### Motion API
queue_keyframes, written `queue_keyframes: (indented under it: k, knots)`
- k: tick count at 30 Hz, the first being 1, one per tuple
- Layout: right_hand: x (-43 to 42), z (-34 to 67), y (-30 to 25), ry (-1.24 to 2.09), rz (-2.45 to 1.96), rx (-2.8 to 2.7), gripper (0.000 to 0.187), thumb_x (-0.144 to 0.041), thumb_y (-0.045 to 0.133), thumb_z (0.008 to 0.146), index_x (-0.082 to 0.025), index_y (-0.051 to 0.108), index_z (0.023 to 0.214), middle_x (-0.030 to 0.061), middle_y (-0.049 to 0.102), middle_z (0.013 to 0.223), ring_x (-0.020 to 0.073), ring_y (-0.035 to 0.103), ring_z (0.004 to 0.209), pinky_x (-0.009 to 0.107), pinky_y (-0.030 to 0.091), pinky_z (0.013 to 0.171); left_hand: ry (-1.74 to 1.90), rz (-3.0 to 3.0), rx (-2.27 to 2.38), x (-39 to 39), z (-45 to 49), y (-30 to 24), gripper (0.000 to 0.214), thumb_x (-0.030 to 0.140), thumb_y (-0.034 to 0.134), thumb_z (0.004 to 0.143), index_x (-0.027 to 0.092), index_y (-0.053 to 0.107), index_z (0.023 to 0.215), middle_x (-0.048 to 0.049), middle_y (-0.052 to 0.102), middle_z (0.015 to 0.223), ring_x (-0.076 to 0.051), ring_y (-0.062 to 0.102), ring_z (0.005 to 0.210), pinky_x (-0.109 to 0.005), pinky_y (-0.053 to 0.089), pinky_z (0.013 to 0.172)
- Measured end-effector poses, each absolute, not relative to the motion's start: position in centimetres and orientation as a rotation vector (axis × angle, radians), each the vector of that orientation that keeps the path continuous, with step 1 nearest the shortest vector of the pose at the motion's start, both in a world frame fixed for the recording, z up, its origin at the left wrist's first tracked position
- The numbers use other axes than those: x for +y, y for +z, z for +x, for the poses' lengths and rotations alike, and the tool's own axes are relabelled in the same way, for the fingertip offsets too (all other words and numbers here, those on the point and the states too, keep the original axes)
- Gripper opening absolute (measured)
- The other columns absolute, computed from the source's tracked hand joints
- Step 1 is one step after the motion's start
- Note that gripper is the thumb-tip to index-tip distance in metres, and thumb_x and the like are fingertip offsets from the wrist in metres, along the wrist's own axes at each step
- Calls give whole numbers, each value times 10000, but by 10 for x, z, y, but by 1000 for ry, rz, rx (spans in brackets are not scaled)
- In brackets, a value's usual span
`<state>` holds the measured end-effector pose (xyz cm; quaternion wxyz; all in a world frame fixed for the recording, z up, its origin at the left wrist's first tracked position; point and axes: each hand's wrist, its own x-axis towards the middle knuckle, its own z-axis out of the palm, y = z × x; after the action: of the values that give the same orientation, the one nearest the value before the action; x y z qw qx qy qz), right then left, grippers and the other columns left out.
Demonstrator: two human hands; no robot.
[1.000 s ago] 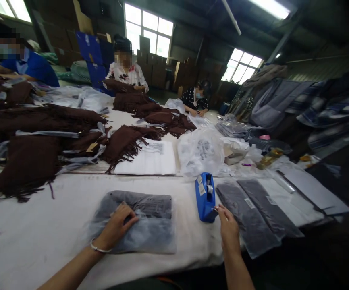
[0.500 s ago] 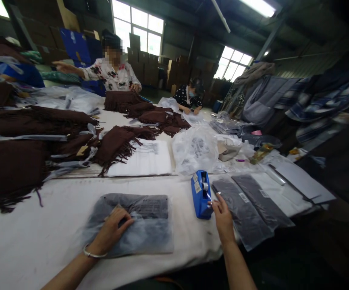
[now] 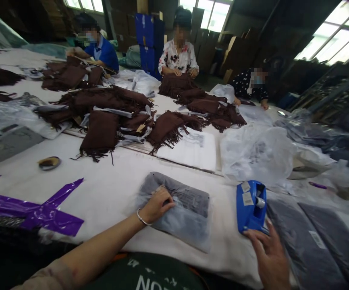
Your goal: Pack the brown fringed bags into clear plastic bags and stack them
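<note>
A grey folded cloth item in a clear plastic bag (image 3: 189,215) lies flat on the white-covered table in front of me. My left hand (image 3: 159,204) rests on the bag with fingers bent against its plastic, thumb held out to the side. To the right stands a blue tape dispenser (image 3: 247,209) with white labels and a small roll of tape. My right hand (image 3: 268,249) is at its near end, thumb on one side and fingers on the other. Any strip of tape between those fingers cannot be made out.
Bagged dark grey items (image 3: 307,233) lie right of the dispenser. Brown fringed cloths (image 3: 102,131) and a white folded cloth (image 3: 192,151) are further back. At left are a tape roll (image 3: 49,162) and purple tape (image 3: 53,209) on the table edge. Several co-workers sit across the table.
My view has turned left, showing more of the table's left side. My right hand has shifted from the dispenser's right side to around its near end. The left hand stays on the bag.
</note>
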<state>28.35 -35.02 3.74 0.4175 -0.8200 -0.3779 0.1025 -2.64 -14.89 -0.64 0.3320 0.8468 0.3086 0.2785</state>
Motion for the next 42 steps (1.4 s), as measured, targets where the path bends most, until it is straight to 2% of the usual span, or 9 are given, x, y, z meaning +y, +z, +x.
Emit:
queue_keyframes:
  k: [6,12,17,22,25,28,32,38,42]
  knots:
    - [-243,194,65,760,-1645,-1996,646,-233,516,829,-284,224,1404,-9,599,831,167,538,861,374,363,937,728,2225,816,-149,-27,-9,166,321,551,857,171,554,786,-30,575,827,-168,505,842,-340,389,852]
    - [-210,177,49,462,-1967,-2376,744,-227,610,763,-284,240,1406,40,630,828,238,537,879,392,374,874,718,2250,819,-150,-27,-6,164,315,547,859,170,543,782,-32,572,828,-176,503,857,-350,389,855]
    - [-220,201,41,122,-2318,-2024,744,-377,565,795,-235,195,1425,87,617,827,275,557,836,413,421,781,736,2254,814,-149,-27,-9,160,311,551,857,174,545,776,-25,569,823,-169,500,844,-363,381,880]
    - [-228,205,24,248,-1956,-2009,724,-406,564,791,-267,218,1411,66,472,1322,294,285,1301,485,333,1009,719,2278,809,-151,-25,-8,165,320,543,862,171,545,791,-27,567,831,-170,496,856,-345,377,872]
    - [-230,210,16,292,-1928,-1955,583,-419,525,808,-230,374,1338,72,390,1400,286,195,1351,503,292,1044,641,2351,787,-150,-35,1,140,315,578,839,177,555,827,-33,576,868,-186,493,901,-345,366,871]
    - [-229,219,22,226,-1891,-1731,386,-450,463,831,-197,578,1099,95,492,1307,274,324,1291,481,282,1048,515,2426,847,-143,-64,12,181,295,666,770,189,565,877,-41,577,963,-205,490,952,-344,359,856]
    - [-215,204,47,668,-1878,-1595,333,-510,464,817,-224,624,878,36,663,911,210,592,893,344,442,837,463,2389,1023,-129,-109,19,137,276,673,759,189,579,808,-21,583,867,-184,509,866,-308,372,789]
    - [-167,117,68,975,-1726,-2079,485,-490,258,895,-210,624,745,-2,610,640,152,570,633,262,423,617,590,2230,1223,-127,-118,6,122,285,635,795,181,587,750,-19,596,808,-176,513,819,-299,377,744]
    - [-139,76,61,956,-1701,-2337,377,-463,415,839,-223,643,659,7,652,676,159,594,670,270,423,669,691,2196,1329,-136,-112,-3,145,308,610,813,177,576,761,-38,582,833,-188,498,838,-328,373,756]
